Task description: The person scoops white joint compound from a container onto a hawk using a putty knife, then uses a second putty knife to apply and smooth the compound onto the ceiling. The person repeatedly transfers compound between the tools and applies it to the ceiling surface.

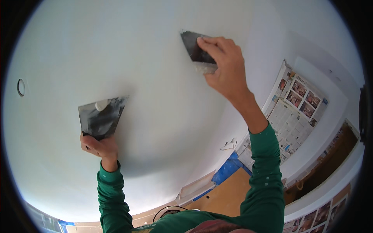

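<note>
My left hand (101, 146) is wrapped round the lower end of a wide putty knife (100, 123), its dark blade pointing up and smeared with pale filler. One white lump of filler (101, 105) sits near the blade's top edge. Higher and to the right, my right hand (230, 68) grips a second putty knife (191, 46), thumb and fingers pressed on the blade. Its whitened far edge is at the large pale plastered surface (155, 81); whether it touches cannot be made out. Some pale filler shows along the blade's lower end.
A round cutout (21, 87) opens in the pale surface at far left. Newspaper sheets (289, 128) cover a panel on the right, above a recessed brown opening (322, 167). Wires (228, 145) stick out near blue sheeting (229, 169). A brown board (223, 194) lies below.
</note>
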Tool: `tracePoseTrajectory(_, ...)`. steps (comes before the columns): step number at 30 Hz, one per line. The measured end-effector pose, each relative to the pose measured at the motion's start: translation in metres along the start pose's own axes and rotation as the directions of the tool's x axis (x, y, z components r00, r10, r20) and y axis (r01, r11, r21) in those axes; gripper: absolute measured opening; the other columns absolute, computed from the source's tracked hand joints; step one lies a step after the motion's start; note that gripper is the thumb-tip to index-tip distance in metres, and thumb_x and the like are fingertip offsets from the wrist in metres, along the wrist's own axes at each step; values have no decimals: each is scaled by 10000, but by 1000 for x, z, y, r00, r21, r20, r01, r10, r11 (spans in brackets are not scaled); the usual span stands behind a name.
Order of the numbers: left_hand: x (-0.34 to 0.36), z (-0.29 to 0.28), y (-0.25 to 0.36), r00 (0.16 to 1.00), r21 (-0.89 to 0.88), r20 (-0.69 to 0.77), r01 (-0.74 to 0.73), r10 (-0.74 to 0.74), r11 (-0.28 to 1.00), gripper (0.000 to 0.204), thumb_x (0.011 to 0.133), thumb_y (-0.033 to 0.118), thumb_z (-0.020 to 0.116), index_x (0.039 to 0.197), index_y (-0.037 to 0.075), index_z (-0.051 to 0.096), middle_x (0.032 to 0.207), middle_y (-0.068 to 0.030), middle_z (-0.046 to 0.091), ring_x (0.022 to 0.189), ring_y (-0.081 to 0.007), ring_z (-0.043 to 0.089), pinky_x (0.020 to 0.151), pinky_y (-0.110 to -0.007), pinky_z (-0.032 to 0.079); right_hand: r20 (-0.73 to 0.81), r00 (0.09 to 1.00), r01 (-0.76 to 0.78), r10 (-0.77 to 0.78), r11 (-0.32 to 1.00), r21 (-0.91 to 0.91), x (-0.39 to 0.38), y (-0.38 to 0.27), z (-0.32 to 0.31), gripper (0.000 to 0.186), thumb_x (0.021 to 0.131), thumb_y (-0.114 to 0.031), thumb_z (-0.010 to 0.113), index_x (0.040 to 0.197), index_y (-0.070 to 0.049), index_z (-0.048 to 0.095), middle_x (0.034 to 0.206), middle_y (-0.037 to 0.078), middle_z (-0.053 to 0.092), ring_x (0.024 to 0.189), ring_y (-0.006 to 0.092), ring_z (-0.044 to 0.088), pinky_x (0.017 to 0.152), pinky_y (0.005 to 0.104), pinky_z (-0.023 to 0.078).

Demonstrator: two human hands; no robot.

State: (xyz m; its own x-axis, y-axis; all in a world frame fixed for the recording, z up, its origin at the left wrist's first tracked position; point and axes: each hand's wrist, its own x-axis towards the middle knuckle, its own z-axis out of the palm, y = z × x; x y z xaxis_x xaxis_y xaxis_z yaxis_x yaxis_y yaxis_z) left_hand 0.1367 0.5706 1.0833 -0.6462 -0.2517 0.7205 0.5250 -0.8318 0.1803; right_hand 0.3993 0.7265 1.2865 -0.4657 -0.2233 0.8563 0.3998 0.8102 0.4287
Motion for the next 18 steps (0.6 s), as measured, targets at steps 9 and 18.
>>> tracePoseTrajectory(9,18,-20,47,990,210,-138,10,20,978,704,980,608,464,1124,-73,572,1103,-131,619,982,-268,638,920,-396,519,119,991,29,-64,959,282,-90,-46,-21,514,651,57,608,1148,-46,686,1075,42,657,994,266,600,870,399,434)
tracePoseTrajectory(18,-117,-228,217,732,447,-641,601,-231,663,570,1051,454,427,1354,-24,494,1304,-118,588,1167,-254,590,1050,-378,434,977,-111,-985,184,109,-133,-507,-134,-6,273,908,-141,643,1147,-10,651,1002,95,682,932,196,620,828,326,479)
